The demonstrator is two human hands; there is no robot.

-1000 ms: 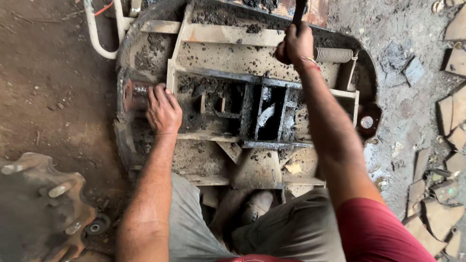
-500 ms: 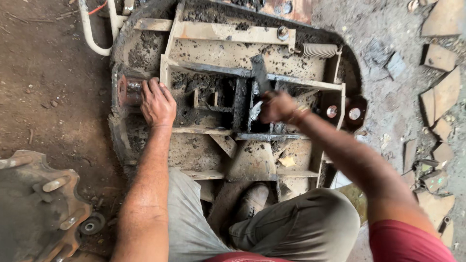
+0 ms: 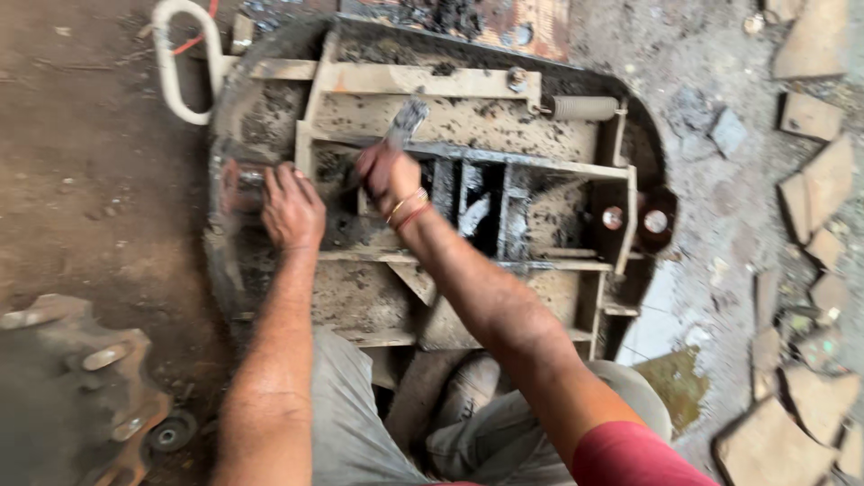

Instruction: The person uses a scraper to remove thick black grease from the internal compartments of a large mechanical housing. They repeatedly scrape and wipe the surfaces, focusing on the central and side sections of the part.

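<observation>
Now right hand [image 3: 385, 171] leftward (beside left hand [image 3: 290, 207])

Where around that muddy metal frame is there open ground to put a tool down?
Bare dirt lies left of the frame, between the white loop handle and the rusty hub. Grey ground right of the frame, before the broken slabs, is open too. It is crowded by the left hand and right hand, which grips a hammer.

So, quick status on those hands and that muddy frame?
Left hand flat on the dirty grey metal frame. Right hand gripping a blurred dark metal tool above it. Nothing in the way.
</observation>
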